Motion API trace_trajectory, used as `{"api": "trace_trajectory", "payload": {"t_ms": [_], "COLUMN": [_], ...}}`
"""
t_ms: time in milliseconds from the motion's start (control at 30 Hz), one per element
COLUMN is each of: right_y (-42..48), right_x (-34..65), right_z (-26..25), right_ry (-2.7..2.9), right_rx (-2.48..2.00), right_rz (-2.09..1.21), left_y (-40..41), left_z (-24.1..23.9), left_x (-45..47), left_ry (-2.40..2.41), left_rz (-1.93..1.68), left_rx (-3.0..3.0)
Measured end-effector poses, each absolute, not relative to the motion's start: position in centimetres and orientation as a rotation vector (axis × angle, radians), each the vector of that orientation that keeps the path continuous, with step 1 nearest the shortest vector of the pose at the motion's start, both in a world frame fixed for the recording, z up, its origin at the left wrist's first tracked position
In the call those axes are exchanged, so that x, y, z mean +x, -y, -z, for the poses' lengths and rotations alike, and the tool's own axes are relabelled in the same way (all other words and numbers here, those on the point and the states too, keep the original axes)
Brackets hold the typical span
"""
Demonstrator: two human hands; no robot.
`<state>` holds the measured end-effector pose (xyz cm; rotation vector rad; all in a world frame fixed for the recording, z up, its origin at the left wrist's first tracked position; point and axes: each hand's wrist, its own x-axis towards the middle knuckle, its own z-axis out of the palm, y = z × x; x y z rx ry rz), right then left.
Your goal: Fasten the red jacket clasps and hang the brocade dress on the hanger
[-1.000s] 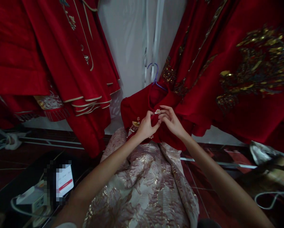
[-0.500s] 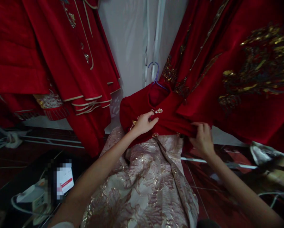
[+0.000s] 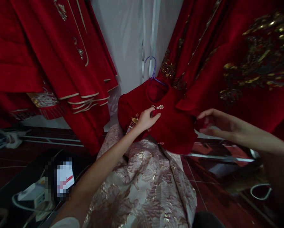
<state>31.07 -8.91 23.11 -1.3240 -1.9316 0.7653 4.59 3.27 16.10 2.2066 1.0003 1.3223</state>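
Observation:
A short red jacket (image 3: pixel 177 126) with beaded fasteners hangs on a purple hanger (image 3: pixel 154 71). At its upper front, just below a pearl-like beaded fastener (image 3: pixel 159 107), my left hand (image 3: pixel 148 119) grips the red cloth; its fingertips are partly hidden. My right hand (image 3: pixel 214 125) is beside the jacket's right edge, apart from it, fingers curved and thumb separated. Red shows between those fingers, blurred. Under the jacket, a pale pink and gold brocade cloth (image 3: pixel 153 190) spreads down toward me. A gold tasselled ornament (image 3: pixel 133 122) is on the jacket's left side.
Red garments with pale piping (image 3: pixel 82 85) hang at left, and a red garment with gold embroidery (image 3: pixel 262 60) hangs at right. White rack poles (image 3: pixel 148 38) stand behind. A lit phone (image 3: pixel 65 178) and a white power strip (image 3: pixel 35 194) with cables are at lower left.
My right hand has let go of the jacket's right side and moved slightly right, its fingers opening. That side of the jacket has dropped and spread lower. My left hand stays at the fastener.

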Motion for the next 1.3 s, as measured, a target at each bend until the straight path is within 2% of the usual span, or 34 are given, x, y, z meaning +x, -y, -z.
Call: {"api": "trace_trajectory", "payload": {"t_ms": [133,267,600,667,767,833,933,1100,1200,1300], "right_y": [6.3,3.3,-0.4,0.1,1.2,1.7,2.1,3.1,4.2,4.5], "right_x": [25.8,22.2,19.2,19.5,20.4,21.6,23.9,25.5,23.4,20.3], "right_z": [-22.7,-19.3,-12.2,-11.4,-10.9,-11.2,-12.9,-18.7,-21.3,-21.1], "right_ry": [1.884,1.713,1.589,1.630,1.771,1.760,1.563,1.393,1.409,1.590], "right_rx": [-1.139,-1.080,-1.159,-1.204,-1.312,-1.392,-1.403,-1.258,-1.085,-0.986], "right_rz": [-0.879,-1.011,-0.641,-0.533,-0.418,-0.374,-0.354,-0.764,-0.825,-0.849], "left_y": [-2.9,-2.5,0.2,-0.2,-1.6,-2.6,-3.6,-3.9,-3.9,-3.9], "left_z": [-15.9,-14.7,-12.0,-11.9,-11.3,-10.7,-9.9,-10.0,-10.2,-10.4], "left_x": [3.9,3.6,0.4,-0.4,-1.2,-1.4,-1.7,-1.9,-2.0,-2.1], "left_ry": [-0.964,-0.875,-0.710,-0.840,-1.209,-1.346,-1.319,-1.293,-1.290,-1.254], "left_rz": [-1.292,-1.266,-0.927,-1.094,-1.568,-1.705,-1.662,-1.613,-1.605,-1.648], "left_rx": [2.199,2.095,2.159,2.179,2.033,1.904,1.852,1.839,1.836,1.813]}}
